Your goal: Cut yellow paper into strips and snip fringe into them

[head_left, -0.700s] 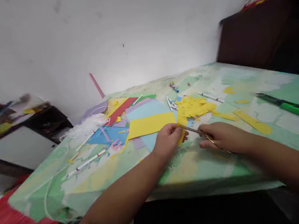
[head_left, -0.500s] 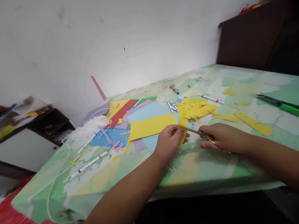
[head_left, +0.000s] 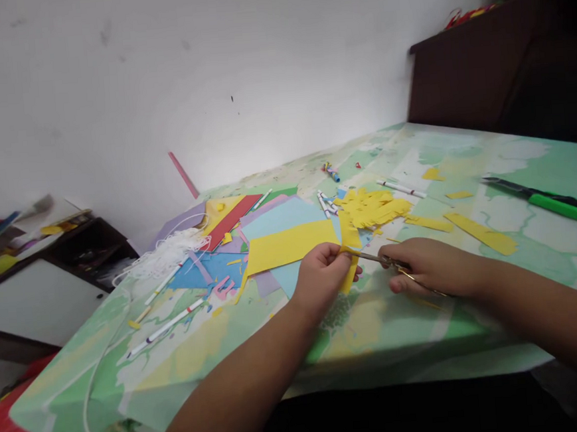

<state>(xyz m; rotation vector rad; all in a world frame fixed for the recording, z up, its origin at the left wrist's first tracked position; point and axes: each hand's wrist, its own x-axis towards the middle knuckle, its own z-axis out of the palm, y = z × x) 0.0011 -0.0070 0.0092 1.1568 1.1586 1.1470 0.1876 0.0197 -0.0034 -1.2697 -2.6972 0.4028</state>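
Note:
Pinched in my left hand is a narrow yellow paper strip, held upright above the table. My right hand is closed around a pair of scissors with gold-coloured handles. The scissor blades point left and reach the strip beside my left fingertips. A wide yellow paper piece lies behind my left hand on light blue sheets. Beyond the strip is a heap of yellow paper cut into fringes.
A green cutter knife lies at the right. Markers and yellow scraps are scattered over the patterned tablecloth. At the left sits tangled white string beside a red strip. A dark cabinet stands back right.
The whole view has shifted slightly, so the table appears a little further left. My hands keep the same hold, with the blades still at the yellow strip.

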